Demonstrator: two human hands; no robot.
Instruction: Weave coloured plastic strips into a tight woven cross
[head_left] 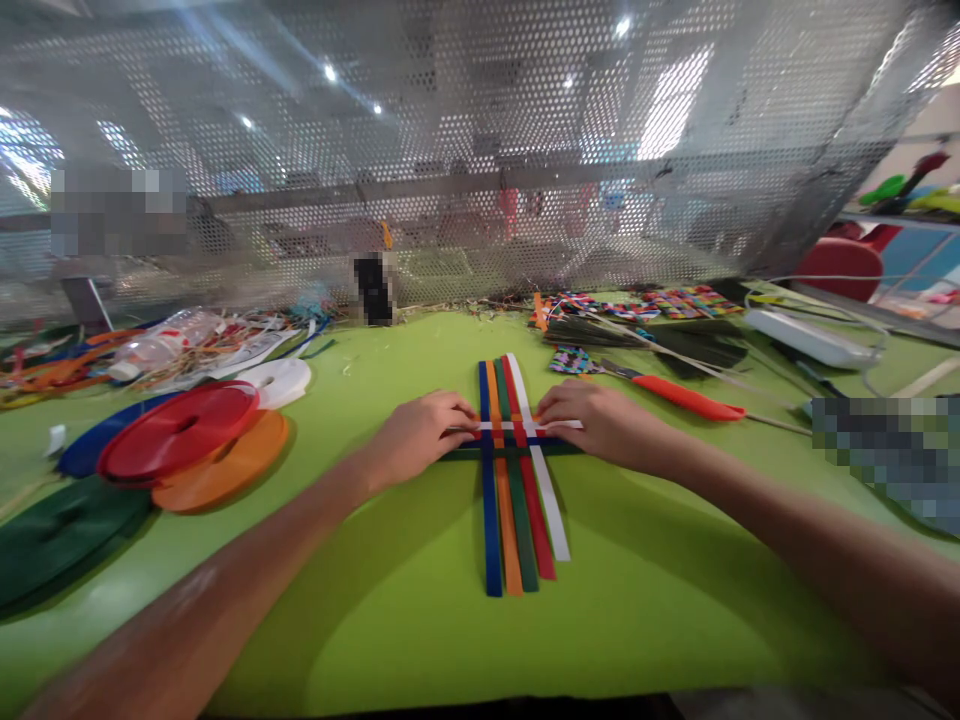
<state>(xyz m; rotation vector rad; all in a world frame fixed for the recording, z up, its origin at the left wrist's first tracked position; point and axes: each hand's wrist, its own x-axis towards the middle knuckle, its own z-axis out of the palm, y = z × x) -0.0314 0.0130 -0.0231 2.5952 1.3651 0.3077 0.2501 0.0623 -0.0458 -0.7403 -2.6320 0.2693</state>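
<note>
Several flat woven strips lie crossed on the green table (375, 620). Lengthwise run a blue strip (491, 530), an orange strip (509, 530), a green strip (524, 530), a red strip (538, 520) and a white strip (551, 510). Crosswise strips, among them a white crosswise strip (507, 427) and a dark green crosswise strip (465, 453), pass over and under them. My left hand (416, 430) pinches the left ends of the crosswise strips. At their right ends, my right hand (589, 420) is closed the same way. Fingertips partly hide which strips are gripped.
Rolls of strip lie at left: a red roll (180, 430), an orange roll (232, 465) and a green roll (67, 545). A plastic bottle (165, 340) rests behind them. At right are an orange-handled knife (686, 397) and woven pieces (694, 300). A perforated metal screen (465, 180) stands behind.
</note>
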